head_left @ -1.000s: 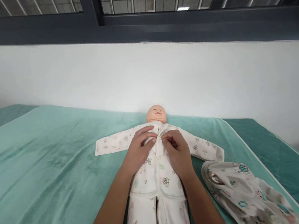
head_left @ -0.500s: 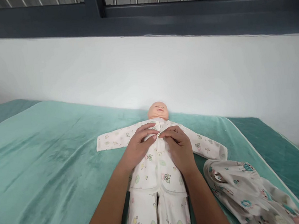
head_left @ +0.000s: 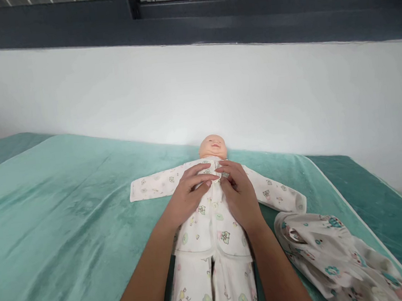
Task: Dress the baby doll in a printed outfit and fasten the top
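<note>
A doll (head_left: 212, 146) lies on its back, wearing a white printed baby shirt (head_left: 197, 232) with both sleeves spread out. White printed trousers (head_left: 191, 288) cover its legs. On the chest, my left hand (head_left: 185, 194) rests over the shirt front, its thumb and index finger pinching the front edge. Opposite it, my right hand (head_left: 240, 192) has its fingers bent at the same front edge, holding the cloth near the upper chest. A small fold of the edge stands up between the fingertips. Whatever fastener is there is hidden by my fingers.
Green plush sheets (head_left: 68, 222) cover the surface. To the right lies a crumpled white garment (head_left: 336, 256) with a teal print. A white wall (head_left: 194, 89) rises behind the doll's head, beneath a dark window frame (head_left: 245, 26).
My right hand's fingers have shifted up and spread slightly at the shirt's front edge. My left hand stays almost in place, its index finger reaching a little further right.
</note>
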Motion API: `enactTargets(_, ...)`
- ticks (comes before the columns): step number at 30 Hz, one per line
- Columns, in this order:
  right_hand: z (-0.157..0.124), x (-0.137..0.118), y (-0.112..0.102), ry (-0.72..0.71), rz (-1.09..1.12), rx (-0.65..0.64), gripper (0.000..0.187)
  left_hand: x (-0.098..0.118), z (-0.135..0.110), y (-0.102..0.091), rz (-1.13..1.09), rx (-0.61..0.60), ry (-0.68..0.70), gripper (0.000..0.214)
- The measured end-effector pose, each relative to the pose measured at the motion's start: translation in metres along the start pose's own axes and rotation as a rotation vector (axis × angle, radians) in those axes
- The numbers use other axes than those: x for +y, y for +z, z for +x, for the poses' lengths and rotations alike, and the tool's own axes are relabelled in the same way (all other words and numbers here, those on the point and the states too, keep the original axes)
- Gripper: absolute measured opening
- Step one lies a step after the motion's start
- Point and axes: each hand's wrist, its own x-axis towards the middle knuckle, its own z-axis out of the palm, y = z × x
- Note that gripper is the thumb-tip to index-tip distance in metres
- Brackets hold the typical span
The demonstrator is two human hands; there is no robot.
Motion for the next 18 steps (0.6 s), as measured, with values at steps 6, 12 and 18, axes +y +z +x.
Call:
enactTargets(6,0.0015,-0.0023,-0.0005,-0.004,-0.047,-0.002,0.016,0.0003,-0.0001,0.0004,0.019,0.013,0.0,0.026)
enactTargets(12,0.0027,0.0011,0.0007,0.017,0.095,0.038,0.009,-0.0005,-0.0008,-0.001,0.04,0.008,0.005,0.024)
enactTargets(18,0.0021,0.0018,0.0006,0.032,0.112,0.025,0.01,0.0017,-0.0016,-0.0008,0.122,-0.02,0.036,0.025)
